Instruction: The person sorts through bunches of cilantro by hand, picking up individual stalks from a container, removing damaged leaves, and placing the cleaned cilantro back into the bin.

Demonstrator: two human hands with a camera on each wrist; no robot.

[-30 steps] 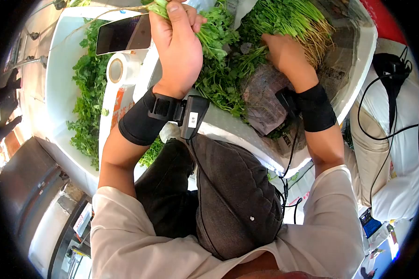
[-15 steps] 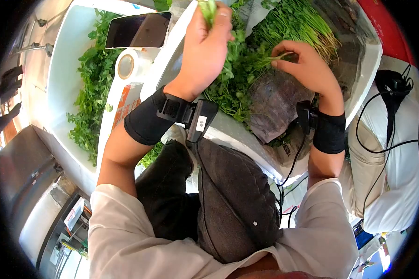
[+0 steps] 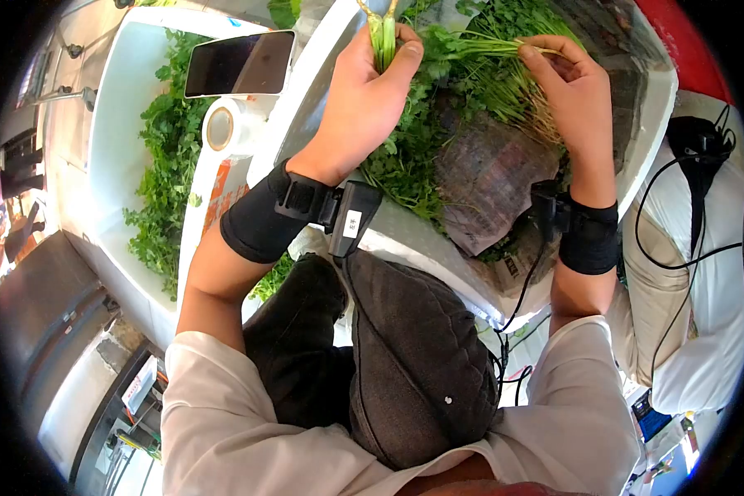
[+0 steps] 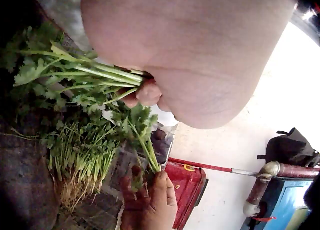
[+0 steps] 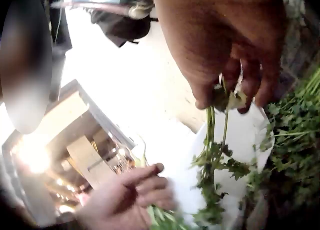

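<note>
My left hand (image 3: 351, 116) grips a small bunch of cilantro (image 3: 383, 37) by its pale stems, the root ends sticking up above the thumb. In the left wrist view the leaves of this bunch (image 4: 85, 75) fan out beyond the fingers. To the right, my right hand (image 3: 577, 99) pinches a few thin cilantro stems (image 5: 210, 130) between thumb and fingers, with their leaves pointing toward the left hand. Below both hands, loose cilantro with brown roots (image 4: 75, 190) lies on newspaper (image 3: 492, 182) inside a white foam box (image 3: 422, 256).
Left of the foam box, a phone (image 3: 240, 64) and a white roll (image 3: 221, 128) sit beside a second white box (image 3: 112, 140) holding greens. A black cable (image 3: 521, 302) hangs from the right wrist. Something red (image 3: 703, 50) stands behind the foam box.
My right hand has come up out of the pile with thin stems pinched in it. The left hand has moved right and slightly down, still holding its bunch.
</note>
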